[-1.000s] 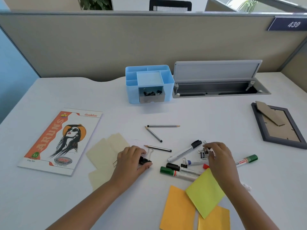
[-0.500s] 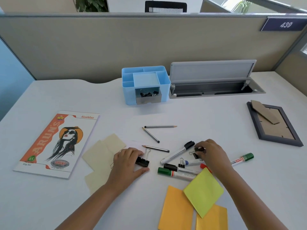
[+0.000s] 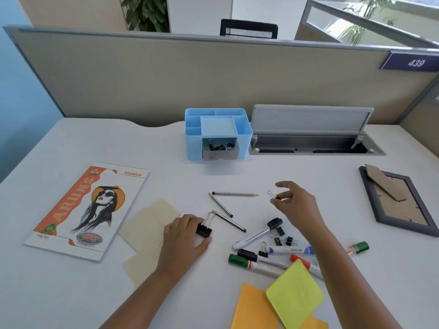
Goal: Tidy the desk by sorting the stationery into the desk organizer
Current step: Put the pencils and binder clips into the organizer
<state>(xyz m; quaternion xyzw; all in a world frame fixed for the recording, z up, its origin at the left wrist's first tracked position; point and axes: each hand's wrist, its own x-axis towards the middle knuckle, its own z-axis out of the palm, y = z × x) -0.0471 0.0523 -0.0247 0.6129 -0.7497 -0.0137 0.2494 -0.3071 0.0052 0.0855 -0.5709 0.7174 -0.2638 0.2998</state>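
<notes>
White desk [image 3: 308, 176] fills the view, backed by a beige partition [image 3: 166, 74]. At its far edge stands a blue organizer [image 3: 243, 136] with a small front drawer [image 3: 219, 150] pulled open, black clips lying inside it. The right hand [image 3: 295, 205] hovers above the desk, thumb and forefinger pinched on a small binder clip [image 3: 273, 195] whose wire loop sticks out to the left. The left hand [image 3: 184, 236] rests on the desk, its fingers closed around a larger black binder clip [image 3: 204, 229] beside cream paper sheets [image 3: 149, 222]. Three pencils [image 3: 234, 194] lie between the hands and the organizer. Markers [image 3: 257, 235] and a few loose clips [image 3: 285, 241] are scattered near the right forearm, just above yellow and orange sticky notes [image 3: 294, 295]. A notebook [image 3: 88, 210] lies at left, a picture frame [image 3: 399, 203] face down at right.
</notes>
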